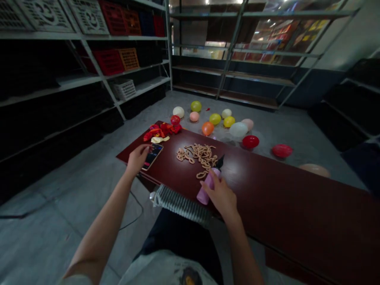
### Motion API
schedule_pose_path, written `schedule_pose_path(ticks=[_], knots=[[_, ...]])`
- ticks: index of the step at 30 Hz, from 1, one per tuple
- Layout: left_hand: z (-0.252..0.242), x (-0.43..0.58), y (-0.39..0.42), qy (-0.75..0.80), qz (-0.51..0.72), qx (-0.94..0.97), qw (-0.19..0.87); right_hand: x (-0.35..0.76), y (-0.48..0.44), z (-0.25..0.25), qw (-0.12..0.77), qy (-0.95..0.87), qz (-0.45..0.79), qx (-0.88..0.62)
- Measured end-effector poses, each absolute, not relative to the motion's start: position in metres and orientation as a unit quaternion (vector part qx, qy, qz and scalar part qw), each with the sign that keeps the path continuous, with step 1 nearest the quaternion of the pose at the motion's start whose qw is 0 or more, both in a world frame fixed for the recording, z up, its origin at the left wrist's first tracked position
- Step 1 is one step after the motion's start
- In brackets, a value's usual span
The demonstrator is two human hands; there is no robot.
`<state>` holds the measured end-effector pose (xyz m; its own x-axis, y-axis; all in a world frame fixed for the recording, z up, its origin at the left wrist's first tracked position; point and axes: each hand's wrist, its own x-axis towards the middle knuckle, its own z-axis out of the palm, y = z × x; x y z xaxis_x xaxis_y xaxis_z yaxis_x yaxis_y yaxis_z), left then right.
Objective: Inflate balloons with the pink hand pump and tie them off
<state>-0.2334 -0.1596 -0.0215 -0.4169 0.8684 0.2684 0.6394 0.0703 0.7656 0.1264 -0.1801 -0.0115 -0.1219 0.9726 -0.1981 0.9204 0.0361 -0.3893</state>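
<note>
Phone scrn (154,154) partly behind L hand (137,159), txt too small.

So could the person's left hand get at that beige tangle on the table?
Probably yes: the left hand is at the phone, which lies flat, and beyond it only tabletop seems to separate them from the beige tangle.

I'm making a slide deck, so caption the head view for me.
Left hand at a phone, right hand on a purple cylinder, balloons on the floor beyond.
</note>
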Motion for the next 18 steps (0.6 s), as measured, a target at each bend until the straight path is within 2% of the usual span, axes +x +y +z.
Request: schedule_pose_path(ticks=[4,7,12,15,18], knots=[[-0.025,-0.263,-0.137,0.747,0.412,0.510,0.112,0.116,-0.173,-0.022,0.027,-0.722,0.211,-0.659],[-0.032,-0.284,-0.112,0.753,0.389,0.518,0.116,0.117,-0.169,-0.029,0.045,-0.707,0.232,-0.667],[-0.052,-0.307,-0.075,0.782,0.366,0.497,0.085,0.121,-0.163,-0.041,0.190,-0.668,0.282,-0.661],[-0.065,-0.316,-0.062,0.789,0.357,0.494,0.084,0.117,-0.157,-0.050,0.283,-0.676,0.323,-0.599],[-0.073,-0.321,-0.058,0.789,0.356,0.490,0.104,0.111,-0.151,-0.058,0.337,-0.680,0.373,-0.534]])
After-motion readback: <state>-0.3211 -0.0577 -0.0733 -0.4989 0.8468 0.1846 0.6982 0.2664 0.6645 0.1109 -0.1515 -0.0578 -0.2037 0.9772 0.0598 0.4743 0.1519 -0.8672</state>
